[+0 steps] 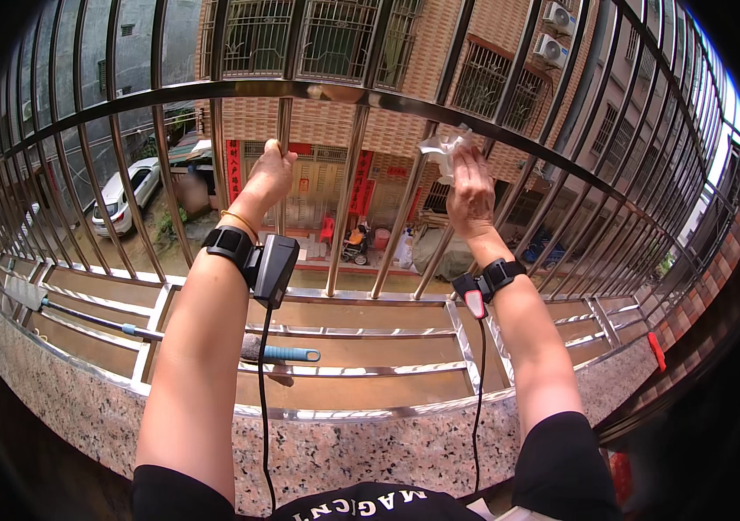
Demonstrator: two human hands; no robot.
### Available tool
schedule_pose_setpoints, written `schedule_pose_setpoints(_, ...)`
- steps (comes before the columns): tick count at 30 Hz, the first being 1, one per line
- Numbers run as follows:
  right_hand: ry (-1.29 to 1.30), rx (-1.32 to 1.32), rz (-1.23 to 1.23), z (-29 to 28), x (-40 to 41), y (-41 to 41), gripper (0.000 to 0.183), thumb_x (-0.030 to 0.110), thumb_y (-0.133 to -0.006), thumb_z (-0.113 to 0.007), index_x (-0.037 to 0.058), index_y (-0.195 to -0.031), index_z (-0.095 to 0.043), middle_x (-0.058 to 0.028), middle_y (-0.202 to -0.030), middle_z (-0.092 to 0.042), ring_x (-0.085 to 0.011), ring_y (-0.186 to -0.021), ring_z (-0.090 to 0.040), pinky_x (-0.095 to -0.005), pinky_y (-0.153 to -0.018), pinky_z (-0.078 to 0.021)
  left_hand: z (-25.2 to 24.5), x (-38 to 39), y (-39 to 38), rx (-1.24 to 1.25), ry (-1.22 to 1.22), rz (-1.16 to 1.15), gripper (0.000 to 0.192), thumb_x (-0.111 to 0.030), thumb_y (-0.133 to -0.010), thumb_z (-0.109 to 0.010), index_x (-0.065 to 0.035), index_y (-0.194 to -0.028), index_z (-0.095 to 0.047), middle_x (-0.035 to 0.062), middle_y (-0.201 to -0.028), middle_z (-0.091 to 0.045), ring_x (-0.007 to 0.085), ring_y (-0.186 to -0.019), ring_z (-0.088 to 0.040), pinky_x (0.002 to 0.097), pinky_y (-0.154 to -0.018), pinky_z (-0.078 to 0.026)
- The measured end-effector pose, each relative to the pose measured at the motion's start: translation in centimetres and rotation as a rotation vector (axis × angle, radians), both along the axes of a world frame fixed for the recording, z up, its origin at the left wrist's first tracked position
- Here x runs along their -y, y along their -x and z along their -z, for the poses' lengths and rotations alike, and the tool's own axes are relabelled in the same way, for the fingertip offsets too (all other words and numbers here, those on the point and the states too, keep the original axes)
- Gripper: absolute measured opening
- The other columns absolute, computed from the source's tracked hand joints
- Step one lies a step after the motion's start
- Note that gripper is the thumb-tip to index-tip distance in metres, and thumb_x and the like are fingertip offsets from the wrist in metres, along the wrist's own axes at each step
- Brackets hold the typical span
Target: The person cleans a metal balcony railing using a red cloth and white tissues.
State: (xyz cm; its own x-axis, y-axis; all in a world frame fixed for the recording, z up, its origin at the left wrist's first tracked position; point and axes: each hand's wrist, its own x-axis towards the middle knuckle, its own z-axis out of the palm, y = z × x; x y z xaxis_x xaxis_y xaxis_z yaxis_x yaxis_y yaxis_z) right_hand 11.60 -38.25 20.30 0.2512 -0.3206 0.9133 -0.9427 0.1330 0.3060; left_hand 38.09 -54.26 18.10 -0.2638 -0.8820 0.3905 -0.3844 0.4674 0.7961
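My left hand [272, 170] is closed around an upright stainless steel bar [284, 120] of the window guard, just below its curved horizontal rail [324, 91]. To the right, my right hand [472, 189] holds a crumpled white cloth or tissue [444, 151] against the bars beneath the same rail, its fingers pointing up. The fingertips partly cover the cloth. Both wrists wear black straps, the left with a black box [277, 270] and the right with a small device [472, 296], each trailing a black cable.
Below the arms runs a speckled granite sill [370, 449]. On the guard's metal floor frame lie a blue-handled brush [291, 353] and a long-handled squeegee-like tool [93, 319]. Beyond the bars are a white car [124, 195], a stroller [355, 244] and a tiled building [318, 124].
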Motion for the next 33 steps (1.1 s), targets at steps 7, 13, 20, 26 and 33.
schedule_pose_setpoints(7,-0.039,2.018,-1.22,-4.0,3.8,-1.7,0.022,-0.001,-0.075,-0.035,-0.003,-0.094,-0.047,-0.0138,-0.086,-0.053,-0.0255,-0.076,-0.054,-0.0394,-0.066,-0.0468,0.6,1.1,-0.8,-0.045,-0.064,-0.002,0.019,-0.01,-0.083,-0.038,-0.0022,-0.1,-0.037,0.0128,-0.091,-0.056,0.0241,-0.076,-0.056,0.0353,-0.064,-0.045)
schedule_pose_setpoints(13,-0.104,1.904,-1.524,-5.7,3.3,-4.0,0.027,-0.006,-0.074,-0.035,-0.0038,-0.1,-0.042,-0.0131,-0.093,-0.051,-0.0267,-0.079,-0.053,-0.0395,-0.072,-0.0458,0.8,1.4,-0.9,-0.033,-0.051,-0.062,0.027,-0.012,-0.083,-0.041,-0.0025,-0.108,-0.036,0.0118,-0.087,-0.056,0.023,-0.077,-0.056,0.035,-0.065,-0.044)
schedule_pose_setpoints(20,-0.222,1.906,-1.347,-4.8,0.6,-7.6,0.025,-0.001,-0.074,-0.036,-0.0033,-0.097,-0.046,-0.0127,-0.086,-0.052,-0.025,-0.072,-0.054,-0.0385,-0.063,-0.0472,0.9,1.7,0.2,0.038,-0.05,-0.073,0.018,-0.01,-0.082,-0.041,-0.0031,-0.097,-0.036,0.0111,-0.094,-0.057,0.0277,-0.084,-0.056,0.0374,-0.066,-0.044)
schedule_pose_setpoints(26,-0.183,2.036,-1.616,-7.4,4.5,-7.6,0.022,0.003,-0.08,-0.034,-0.0004,-0.101,-0.039,-0.0114,-0.093,-0.05,-0.0247,-0.083,-0.053,-0.0359,-0.068,-0.0471,0.1,0.4,-0.1,0.0,-0.058,-0.041,0.024,-0.01,-0.081,-0.041,-0.0036,-0.103,-0.036,0.0116,-0.097,-0.056,0.0278,-0.088,-0.054,0.0369,-0.074,-0.041)
schedule_pose_setpoints(33,-0.448,1.91,-1.569,-7.5,0.9,-10.1,0.026,0.001,-0.08,-0.034,-0.001,-0.105,-0.038,-0.0131,-0.101,-0.048,-0.0273,-0.091,-0.052,-0.0399,-0.076,-0.0455,-1.2,-3.5,-1.6,0.108,-0.144,-0.095,0.037,-0.024,-0.079,-0.05,0.0034,-0.104,-0.044,0.0205,-0.099,-0.053,0.0293,-0.097,-0.051,0.0346,-0.08,-0.04)
